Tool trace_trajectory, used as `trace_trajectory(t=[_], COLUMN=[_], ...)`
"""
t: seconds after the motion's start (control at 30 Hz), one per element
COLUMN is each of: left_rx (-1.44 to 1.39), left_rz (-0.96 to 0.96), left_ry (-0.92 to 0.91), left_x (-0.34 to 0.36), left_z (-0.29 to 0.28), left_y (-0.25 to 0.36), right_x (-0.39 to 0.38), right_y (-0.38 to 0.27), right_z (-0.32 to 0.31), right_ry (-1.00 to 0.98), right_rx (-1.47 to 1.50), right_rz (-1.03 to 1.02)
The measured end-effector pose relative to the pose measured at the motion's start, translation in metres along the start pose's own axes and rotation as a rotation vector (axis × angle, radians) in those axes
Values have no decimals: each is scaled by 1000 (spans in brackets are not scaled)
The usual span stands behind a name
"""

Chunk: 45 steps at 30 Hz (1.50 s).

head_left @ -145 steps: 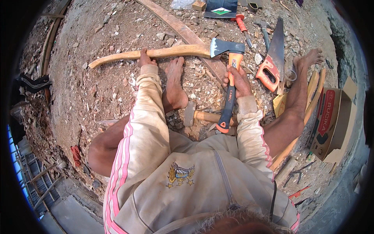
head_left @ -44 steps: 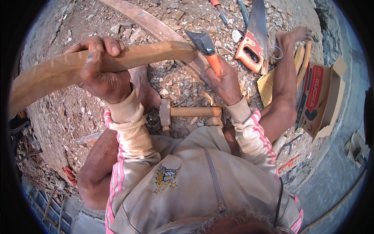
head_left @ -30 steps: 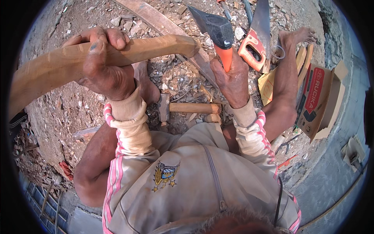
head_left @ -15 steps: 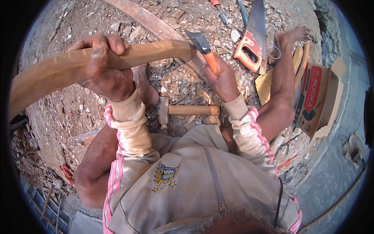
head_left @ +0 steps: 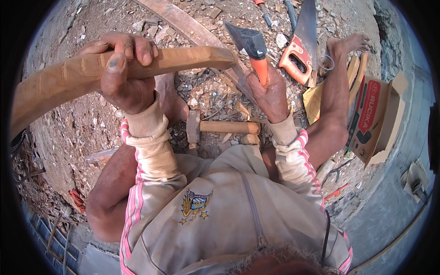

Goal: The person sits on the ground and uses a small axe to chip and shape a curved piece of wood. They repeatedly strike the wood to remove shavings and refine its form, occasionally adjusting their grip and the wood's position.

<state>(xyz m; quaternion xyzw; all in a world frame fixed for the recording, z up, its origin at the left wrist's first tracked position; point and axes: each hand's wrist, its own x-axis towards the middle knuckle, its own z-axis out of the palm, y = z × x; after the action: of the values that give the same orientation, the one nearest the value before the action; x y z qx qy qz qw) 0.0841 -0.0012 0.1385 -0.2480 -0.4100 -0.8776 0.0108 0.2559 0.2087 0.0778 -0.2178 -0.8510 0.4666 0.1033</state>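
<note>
My left hand (head_left: pixel 126 68) is wrapped round a curved, roughly shaped piece of wood (head_left: pixel 183 59), which runs from the left edge to a blunt tip near the middle. In my right hand (head_left: pixel 271 94) is a hatchet (head_left: pixel 252 43) with a black head and an orange handle. Its head is up beside the tip of the wood, apart from it. Below them, a hammer (head_left: pixel 229 128) with a grey metal head and wooden handle lies on the ground between my legs.
A long plank (head_left: pixel 183 23) lies on the rubble beyond the wood. At the far right are a handsaw (head_left: pixel 295 62) with an orange handle and an orange-handled tool (head_left: pixel 265 13). An open cardboard box (head_left: pixel 387 123) stands right of my leg. Wood chips (head_left: pixel 215 96) are scattered around.
The hatchet has risen and shifted slightly right with my right hand, its head now larger in view. The wood's tip has moved a little to the right.
</note>
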Motion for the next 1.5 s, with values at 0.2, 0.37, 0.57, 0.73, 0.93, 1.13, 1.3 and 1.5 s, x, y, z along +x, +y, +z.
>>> trace_trajectory(t=[0.2, 0.37, 0.57, 0.73, 0.93, 1.13, 1.3, 1.5], left_rx=[66, 47, -60, -124, -213, -186, -177, -188], left_rz=[-5, 7, -44, -96, -139, -135, -138, -117], left_ry=[60, 36, -46, -201, -226, -235, -235, -243], left_x=[0, -6, 3, 14, 22, 22, 23, 19], left_z=[5, 2, -7, -35, -47, -49, -45, -41], left_y=[3, 3, 4, 6, -2, -4, -5, -3], right_x=[2, -1, 0, -2, 2, 2, 1, -3], right_y=[-3, -10, 28, -9, -4, -33, 14, -27], right_z=[0, -4, 5, -9, -7, -16, -2, -14], right_ry=[-17, -12, -107, -40, -45, -12, -103, -10], right_rx=[-32, 25, -118, 69, 3, 58, -198, 106], right_rz=[-5, 68, 8, 124, -54, -13, -31, -12])
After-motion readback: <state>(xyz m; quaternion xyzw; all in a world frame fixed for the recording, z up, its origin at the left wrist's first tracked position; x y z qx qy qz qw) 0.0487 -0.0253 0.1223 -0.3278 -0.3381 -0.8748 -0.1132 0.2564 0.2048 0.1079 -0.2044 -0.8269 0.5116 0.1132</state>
